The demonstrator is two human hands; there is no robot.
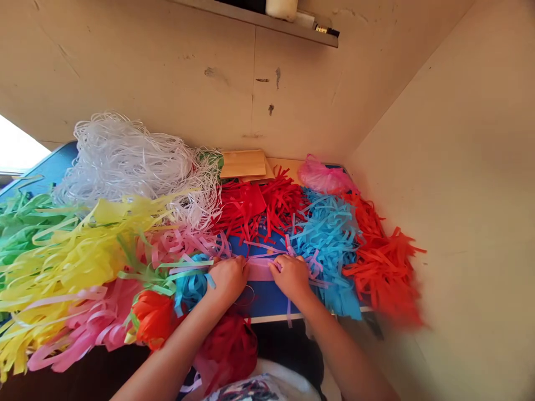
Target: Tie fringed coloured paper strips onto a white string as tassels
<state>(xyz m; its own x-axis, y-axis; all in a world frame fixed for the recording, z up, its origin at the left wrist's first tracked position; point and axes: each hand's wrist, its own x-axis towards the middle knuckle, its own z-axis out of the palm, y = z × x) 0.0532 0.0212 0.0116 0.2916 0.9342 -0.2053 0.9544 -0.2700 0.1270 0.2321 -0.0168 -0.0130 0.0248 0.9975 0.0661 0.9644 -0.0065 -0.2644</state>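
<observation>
A flat lilac paper piece [259,270] with cut, fringed strips spans the gap between my two hands, just above the blue tabletop [267,301]. My left hand [229,278] is closed on its left end, the fingers curled in. At the other end my right hand [291,274] grips the paper, thumb and fingers pressed together. Loose lilac strips [314,263] stick out past the right hand. Blue fringe [191,287] lies against the left hand's outer side. A thin ring-like loop [247,296] shows below the paper; what it is I cannot tell.
Yellow [96,245], green [25,223] and pink fringed paper [100,317] heap up on the left, with white string [121,161] behind. Red [246,209], light blue [328,234] and orange-red fringe [384,267] lie behind and right. A brown envelope [243,165], pink plastic bag [325,175] and wall shelf [267,21] stand beyond.
</observation>
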